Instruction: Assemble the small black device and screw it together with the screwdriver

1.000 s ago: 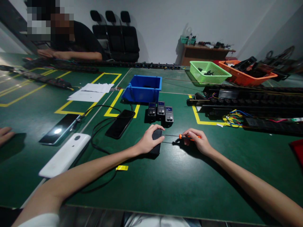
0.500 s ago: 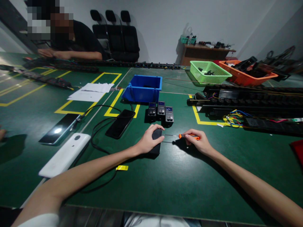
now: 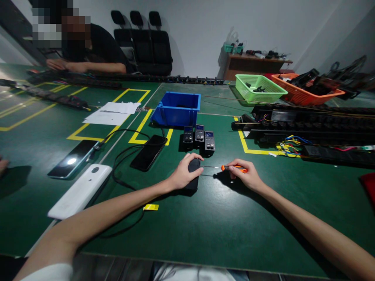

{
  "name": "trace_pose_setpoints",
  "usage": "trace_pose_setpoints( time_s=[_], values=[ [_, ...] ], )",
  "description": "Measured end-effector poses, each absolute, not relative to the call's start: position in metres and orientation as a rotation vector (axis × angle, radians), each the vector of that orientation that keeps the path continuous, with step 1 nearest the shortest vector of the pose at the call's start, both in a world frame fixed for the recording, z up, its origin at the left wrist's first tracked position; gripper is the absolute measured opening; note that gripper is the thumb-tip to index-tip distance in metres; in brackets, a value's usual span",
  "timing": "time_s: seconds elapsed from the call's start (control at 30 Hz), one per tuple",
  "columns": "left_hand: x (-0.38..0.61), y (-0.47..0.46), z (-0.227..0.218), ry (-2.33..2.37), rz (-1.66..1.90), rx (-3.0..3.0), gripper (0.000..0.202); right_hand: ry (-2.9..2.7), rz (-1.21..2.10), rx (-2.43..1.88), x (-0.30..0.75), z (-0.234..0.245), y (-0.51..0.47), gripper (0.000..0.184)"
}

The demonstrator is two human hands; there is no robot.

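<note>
Right hand (image 3: pixel 244 173): since the frame a second ago its hold on the screwdriver (image 3: pixel 224 168) has been re-set, and more of the orange handle shows; thumb and fingertips now pinch that handle, a light hold that I would say suits fine turning better than force.
Hand at the left edge (image 3: pixel 3 164): another person's, slid further out of my view since then; too little shows for me to tell whether it grips anything.
Left hand (image 3: pixel 184 173): curved over the black box (image 3: pixel 193 185) with thumb and fingers gripping it, much as it was; I take this as bracing, so the box cannot skid.
Black box: on the green table (image 3: pixel 263 234), in front of the wearer, its right side turned to the tool, which gives the shaft a straight, level path.
Screwdriver tip: right at that side, between thumb and forefinger; from my end I cannot tell whether it is seated in anything.
Three small black modules (image 3: pixel 199 134): grouped just beyond the left hand, by the blue bin (image 3: pixel 177 117); near enough to reach, yet outside the elbows' sweep, I judge.
Black phone (image 3: pixel 149 153): left of the box, apart from both hands, with a cable (image 3: pixel 120 181) looping beside it; that keeps the cord off the screwdriver's side.
</note>
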State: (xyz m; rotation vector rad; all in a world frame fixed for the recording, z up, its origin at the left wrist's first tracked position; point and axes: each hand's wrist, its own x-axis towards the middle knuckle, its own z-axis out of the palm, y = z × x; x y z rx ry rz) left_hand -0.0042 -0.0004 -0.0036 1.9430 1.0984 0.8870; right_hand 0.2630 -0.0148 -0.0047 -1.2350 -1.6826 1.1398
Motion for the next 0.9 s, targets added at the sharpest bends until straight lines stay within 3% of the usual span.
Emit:
trace_pose_setpoints(
  time_s=[0.67,0.9],
  values=[
    [-0.0042,-0.0003,-0.0044,1.098,0.887,1.952,0.027,-1.630,1.170,-1.212,0.2653,-0.0093,-0.0141,0.024],
    [-0.0035,-0.0012,-0.0040,1.079,0.885,1.957,0.027,-1.501,1.302,-1.053,0.2688,-0.0119,-0.0115,0.030]
  ],
)
